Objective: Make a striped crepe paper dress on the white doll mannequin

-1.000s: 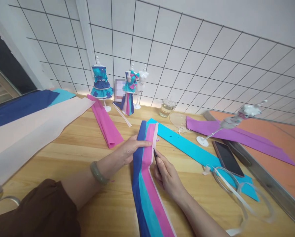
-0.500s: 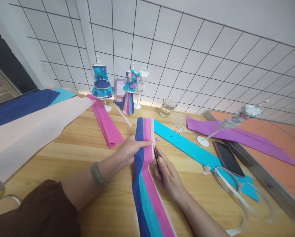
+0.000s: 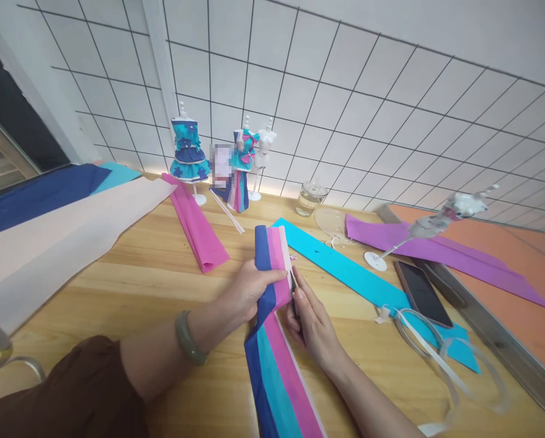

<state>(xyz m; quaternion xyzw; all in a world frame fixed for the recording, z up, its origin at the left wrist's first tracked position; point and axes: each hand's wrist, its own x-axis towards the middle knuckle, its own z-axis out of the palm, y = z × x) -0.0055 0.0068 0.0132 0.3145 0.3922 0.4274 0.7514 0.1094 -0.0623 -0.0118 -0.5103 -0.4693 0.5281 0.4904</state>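
Note:
A long strip of layered paper (image 3: 288,371), striped in navy, turquoise, pink and white, runs from the table's near edge up to my hands. My left hand (image 3: 256,289) pinches its upper part, the thumb lying across the pink and white bands. In my right hand (image 3: 311,322) are small dark scissors (image 3: 294,291), mostly hidden by the fingers. Their tip meets the strip's white right edge, just by my left thumb. Below the left hand the strip bends and folds over.
Behind stand a dressed mini mannequin (image 3: 188,149), a second dressed one (image 3: 244,158) and a glass cup (image 3: 309,199). Rightward lie turquoise paper (image 3: 345,264), a phone (image 3: 423,293), white ribbon (image 3: 430,350) and a leaning mannequin (image 3: 437,222). Pink paper (image 3: 194,228) and pale sheets (image 3: 62,243) are leftward.
Both hands have shifted slightly toward me and right, with the strip's upper end tilting. The strip's fold below my left hand is sharper, and the scissors remain at its white edge.

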